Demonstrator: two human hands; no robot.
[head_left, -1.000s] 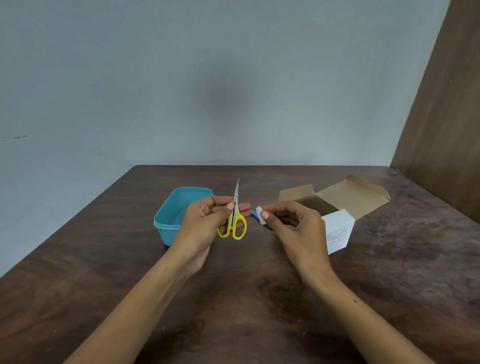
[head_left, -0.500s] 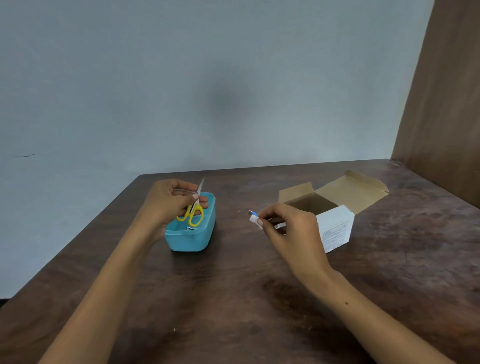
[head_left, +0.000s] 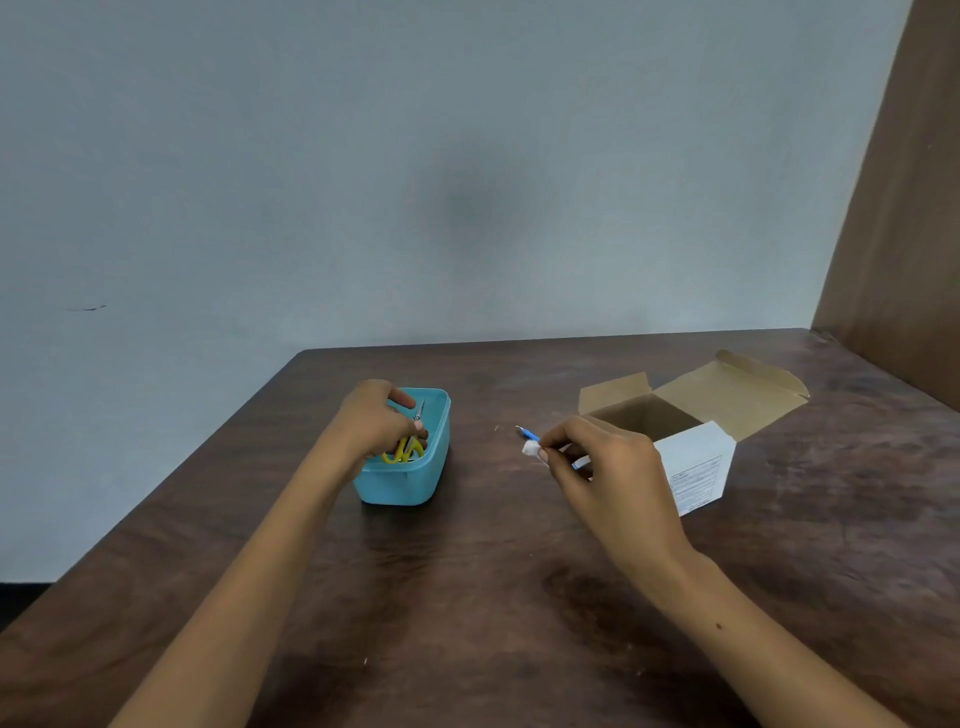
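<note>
An open cardboard box (head_left: 644, 418) stands on a dark wooden table (head_left: 467, 597), with its brown flaps (head_left: 727, 397) folded out to the back and the right. The white side (head_left: 696, 449) of the box faces the near edge of the table and carries a printed label (head_left: 695, 483), too small to read. Behind the box rises a plain grey-blue wall (head_left: 415, 182), with a short dark mark (head_left: 87, 308) far off to the box's left. To the right of the box, a brown wooden panel (head_left: 904, 234) stands upright along the table's edge.

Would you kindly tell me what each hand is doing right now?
Left hand: grips the yellow scissors inside the teal tub.
Right hand: pinches a small blue-and-white item.
</note>
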